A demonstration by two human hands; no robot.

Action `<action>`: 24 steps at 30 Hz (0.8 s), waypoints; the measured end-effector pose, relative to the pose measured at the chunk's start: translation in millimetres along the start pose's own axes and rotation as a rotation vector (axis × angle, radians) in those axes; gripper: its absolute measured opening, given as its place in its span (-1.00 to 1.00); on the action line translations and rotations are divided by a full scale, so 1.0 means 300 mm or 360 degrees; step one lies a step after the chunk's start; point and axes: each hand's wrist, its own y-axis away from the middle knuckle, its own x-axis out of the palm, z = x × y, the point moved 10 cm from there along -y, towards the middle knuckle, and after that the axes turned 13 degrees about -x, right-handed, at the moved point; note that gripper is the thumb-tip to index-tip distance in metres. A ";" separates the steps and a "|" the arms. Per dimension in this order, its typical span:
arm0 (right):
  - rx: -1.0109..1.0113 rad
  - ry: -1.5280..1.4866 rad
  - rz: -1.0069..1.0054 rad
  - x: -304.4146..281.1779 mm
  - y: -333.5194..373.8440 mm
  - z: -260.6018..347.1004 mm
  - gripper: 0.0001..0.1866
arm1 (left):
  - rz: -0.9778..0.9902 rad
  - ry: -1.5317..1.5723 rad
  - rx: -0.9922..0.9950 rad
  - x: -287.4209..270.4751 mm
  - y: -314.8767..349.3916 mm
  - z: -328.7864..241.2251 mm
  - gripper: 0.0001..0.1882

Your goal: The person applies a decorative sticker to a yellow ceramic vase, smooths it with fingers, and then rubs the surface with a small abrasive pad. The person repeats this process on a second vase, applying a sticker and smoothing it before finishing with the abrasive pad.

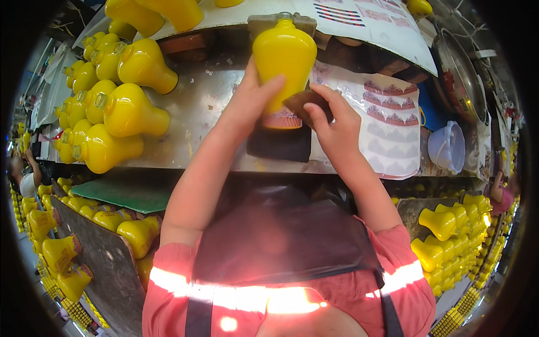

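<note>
A glossy yellow bottle (284, 53) lies in front of me, its neck pointing away and propped on a small worn block (257, 23). My left hand (259, 92) is closed round its left side, the thumb across the top and the other fingers mostly hidden beneath. Around the wide foot of the bottle runs a patterned decal band (282, 119), pink and purple. Between thumb and fingers my right hand (338, 119) pinches a thin brown flat scraper (306, 104), its edge against the bottle just above the band. Under the foot lies a black cloth or pad (278, 145).
More yellow bottles (135, 109) lie stacked at the left of the metal worktable (193, 132). At right are a decal sheet (391, 132) and a pale blue bucket (447, 147). Racks of bottles (449, 236) flank me, with a green board (126, 194) at left. People work at both far sides.
</note>
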 end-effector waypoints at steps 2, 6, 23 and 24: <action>-0.0024 0.0127 0.0003 -0.003 0.002 0.007 -0.65 | 0.0034 0.0035 -0.0025 0.000 -0.001 0.015 -0.24; 0.0024 0.0144 -0.0023 -0.023 -0.008 0.024 -0.65 | -0.0032 0.0002 0.0006 -0.028 -0.007 0.026 -0.15; 0.1024 -0.0185 0.0123 -0.328 -0.210 -0.577 -0.74 | -0.0079 0.0071 -0.0004 -0.016 0.009 0.014 -0.06; 0.0925 0.0108 0.0247 -0.336 -0.245 -0.597 -0.72 | -0.0072 0.0066 0.0010 -0.013 0.011 0.009 -0.07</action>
